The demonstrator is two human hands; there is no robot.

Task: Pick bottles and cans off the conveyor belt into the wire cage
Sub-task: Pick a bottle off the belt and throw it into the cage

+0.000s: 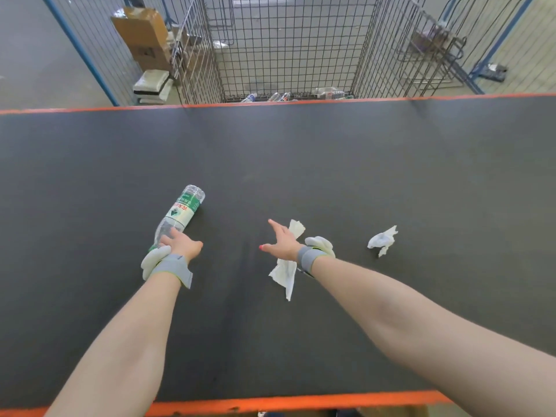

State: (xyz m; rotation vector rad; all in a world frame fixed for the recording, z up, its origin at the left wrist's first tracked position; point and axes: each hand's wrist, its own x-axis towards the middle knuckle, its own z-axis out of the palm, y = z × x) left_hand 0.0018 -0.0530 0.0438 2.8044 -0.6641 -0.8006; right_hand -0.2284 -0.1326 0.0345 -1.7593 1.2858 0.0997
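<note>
The conveyor belt (331, 164) fills most of my view, dark with orange edges, and I place everything else by it. Beyond its far edge stands the wire cage (288, 46), with a few clear bottles (282, 96) lying on its floor against the belt side. On the belt, left of centre, a clear plastic bottle (180, 212) with a green and white label lies on its side. My left hand (183, 243) is wrapped around its neck end. My right hand (281, 242) hovers near the belt's middle, fingers spread wide, holding nothing. Under it lies a crumpled tissue (284, 273); a smaller paper scrap (382, 239) sits further right on the belt.
</note>
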